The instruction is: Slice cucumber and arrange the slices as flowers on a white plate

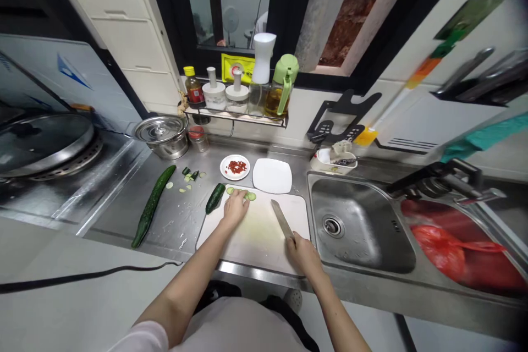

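A white cutting board (256, 236) lies on the steel counter in front of me. My left hand (236, 207) rests at its far edge, fingers curled over a few cucumber slices (249, 196). A short cucumber piece (215, 198) lies just left of that hand, half off the board. My right hand (303, 256) is closed round the handle of a knife (282, 219), whose blade lies low over the board and points away towards the far left.
A whole cucumber (152, 206) and cut scraps (187, 179) lie on the counter to the left. Behind the board sit a small plate of chopped red chilli (235, 167) and a white square plate (272, 176). The sink (358, 225) is to the right; a lidded pot (162, 135) stands at the back left.
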A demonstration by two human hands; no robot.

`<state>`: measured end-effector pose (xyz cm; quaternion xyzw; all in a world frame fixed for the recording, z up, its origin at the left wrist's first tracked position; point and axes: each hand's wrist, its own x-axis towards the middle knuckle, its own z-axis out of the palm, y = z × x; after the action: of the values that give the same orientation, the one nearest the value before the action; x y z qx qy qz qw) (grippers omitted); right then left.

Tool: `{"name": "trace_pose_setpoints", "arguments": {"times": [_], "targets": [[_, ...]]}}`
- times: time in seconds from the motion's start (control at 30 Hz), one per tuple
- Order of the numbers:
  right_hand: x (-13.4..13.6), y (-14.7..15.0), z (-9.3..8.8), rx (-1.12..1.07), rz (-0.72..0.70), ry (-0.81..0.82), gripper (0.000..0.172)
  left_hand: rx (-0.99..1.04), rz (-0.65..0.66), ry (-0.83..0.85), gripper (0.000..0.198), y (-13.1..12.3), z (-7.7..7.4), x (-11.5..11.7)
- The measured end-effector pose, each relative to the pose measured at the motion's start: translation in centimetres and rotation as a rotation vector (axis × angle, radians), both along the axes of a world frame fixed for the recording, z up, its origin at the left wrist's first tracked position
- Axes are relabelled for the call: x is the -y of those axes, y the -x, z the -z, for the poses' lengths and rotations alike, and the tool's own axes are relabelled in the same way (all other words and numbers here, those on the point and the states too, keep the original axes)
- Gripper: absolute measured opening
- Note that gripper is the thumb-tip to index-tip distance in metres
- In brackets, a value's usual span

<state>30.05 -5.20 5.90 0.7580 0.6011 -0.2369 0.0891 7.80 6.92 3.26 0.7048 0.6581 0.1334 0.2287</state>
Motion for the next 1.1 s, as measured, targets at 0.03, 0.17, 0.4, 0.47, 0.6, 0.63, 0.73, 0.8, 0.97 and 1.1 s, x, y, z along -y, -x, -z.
{"name": "trace_pose_setpoints", "arguments": {"times": [0.03, 0.17, 0.4, 0.47, 0.6, 0.63, 0.73, 0.8, 0.97, 1.1], "targets": [[0.0, 0.0, 0.0, 0.001, 0.002, 0.002, 0.034, -0.025, 0.02, 0.015, 0.039, -0.6, 0.0, -0.5], [0.0, 0.2, -0.1, 0.009, -0.005, 0.014, 0.034, -0.134, 0.068, 0.049, 0.037, -1.9, 0.4, -1.9], [0.1, 0.5, -0.5, 0.018, 0.006, 0.011, 0.035, -0.147, 0.076, -0.015, 0.026, -2.4, 0.7, -2.2], [0.1, 0.6, -0.7, 0.027, 0.009, 0.025, 0.035, -0.098, 0.045, -0.026, 0.023, -2.4, 0.6, -2.1], [0.2, 0.7, -0.8, 0.028, -0.001, 0.01, 0.035, 0.126, -0.077, 0.1, 0.013, -1.8, 0.7, -1.3], [0.2, 0.7, -0.7, 0.027, -0.003, 0.004, 0.035, 0.2, -0.094, 0.158, 0.012, -1.5, 0.9, -1.0], [0.2, 0.6, -0.7, 0.022, -0.012, 0.003, 0.034, 0.348, -0.09, 0.276, 0.011, -0.8, 1.7, 0.4], [0.1, 0.6, -0.8, 0.02, -0.027, 0.01, 0.034, 0.352, -0.082, 0.28, 0.01, -0.6, 2.3, 1.4], [0.3, 1.0, -1.6, 0.03, -0.076, 0.033, 0.033, 0.253, -0.064, 0.157, 0.015, -0.9, 3.0, 2.6], [1.5, 1.7, -2.4, 0.01, -0.139, 0.063, 0.032, 0.225, -0.065, 0.076, 0.016, -1.0, 3.5, 2.6]]}}
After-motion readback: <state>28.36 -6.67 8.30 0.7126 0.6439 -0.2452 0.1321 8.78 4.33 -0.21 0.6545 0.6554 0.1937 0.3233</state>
